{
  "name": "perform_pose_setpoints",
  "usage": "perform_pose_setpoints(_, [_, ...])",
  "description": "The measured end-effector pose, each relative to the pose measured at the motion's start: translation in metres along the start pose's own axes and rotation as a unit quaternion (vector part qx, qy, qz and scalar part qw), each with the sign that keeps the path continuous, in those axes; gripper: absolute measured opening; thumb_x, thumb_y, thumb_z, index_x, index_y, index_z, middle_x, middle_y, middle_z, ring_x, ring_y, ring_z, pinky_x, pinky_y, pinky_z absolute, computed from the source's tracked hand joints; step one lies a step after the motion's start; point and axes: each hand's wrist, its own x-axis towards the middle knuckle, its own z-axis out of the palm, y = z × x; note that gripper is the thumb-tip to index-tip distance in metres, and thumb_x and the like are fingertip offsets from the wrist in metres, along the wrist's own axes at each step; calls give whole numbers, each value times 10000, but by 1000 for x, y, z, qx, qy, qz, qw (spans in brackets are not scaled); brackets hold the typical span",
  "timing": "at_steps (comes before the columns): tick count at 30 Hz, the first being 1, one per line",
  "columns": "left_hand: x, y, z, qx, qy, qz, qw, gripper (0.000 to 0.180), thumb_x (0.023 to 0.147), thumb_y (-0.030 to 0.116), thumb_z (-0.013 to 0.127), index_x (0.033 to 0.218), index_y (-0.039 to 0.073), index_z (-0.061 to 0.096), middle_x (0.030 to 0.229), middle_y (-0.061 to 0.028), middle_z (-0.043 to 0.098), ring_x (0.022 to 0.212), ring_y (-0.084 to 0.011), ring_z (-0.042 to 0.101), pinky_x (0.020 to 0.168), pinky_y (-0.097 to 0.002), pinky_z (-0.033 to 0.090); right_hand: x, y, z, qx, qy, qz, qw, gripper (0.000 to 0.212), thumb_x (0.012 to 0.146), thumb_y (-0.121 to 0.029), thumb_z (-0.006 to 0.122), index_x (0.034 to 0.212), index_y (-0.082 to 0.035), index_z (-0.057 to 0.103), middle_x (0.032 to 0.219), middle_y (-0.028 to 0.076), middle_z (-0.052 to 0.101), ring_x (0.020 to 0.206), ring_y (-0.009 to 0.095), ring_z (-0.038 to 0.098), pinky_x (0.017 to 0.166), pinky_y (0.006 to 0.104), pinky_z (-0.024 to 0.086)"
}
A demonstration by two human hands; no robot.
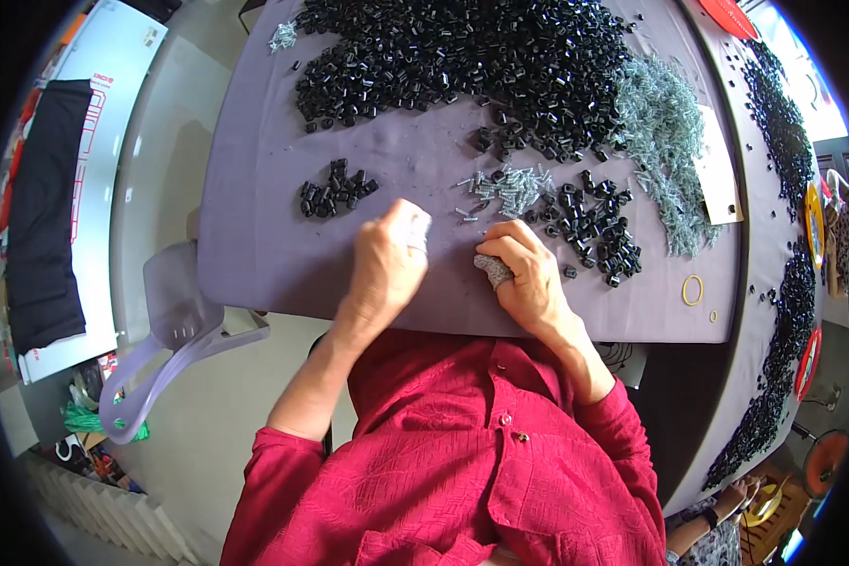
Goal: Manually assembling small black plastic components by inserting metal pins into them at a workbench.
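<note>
Over the table's near edge, my left hand (pixel 385 271) is closed and slightly blurred, with a whitish wrapping (pixel 418 232) about its fingers. Whatever its fingertips pinch is hidden. My right hand (pixel 525 274) is curled shut beside it, a grey wrapping (pixel 493 271) round its thumb; what it grips I cannot make out. Just beyond it lies a small heap of metal springs (pixel 517 191). To its right is a group of small black cylindrical plastic parts (pixel 594 222). Another small cluster of black parts (pixel 337 191) rests beyond my left hand.
A large pile of black parts (pixel 462 57) covers the far table, with a big heap of springs (pixel 665 141) to its right. Two yellow rings (pixel 692 290) lie near the right corner. A plastic chair (pixel 174 302) stands left; another person's arm (pixel 693 538) shows lower right.
</note>
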Motion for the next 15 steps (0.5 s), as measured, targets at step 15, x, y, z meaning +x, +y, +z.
perform_pose_setpoints(15, [42, -23, -19, 148, 100, 103, 979, 170, 765, 96, 678, 923, 61, 628, 712, -132, 633, 604, -275, 617, 561, -354, 480, -1, -3, -1, -32, -18, -13, 999, 358, 540, 114, 565, 880, 1, 581, 965, 144, 547, 914, 340, 546, 787, 394, 477])
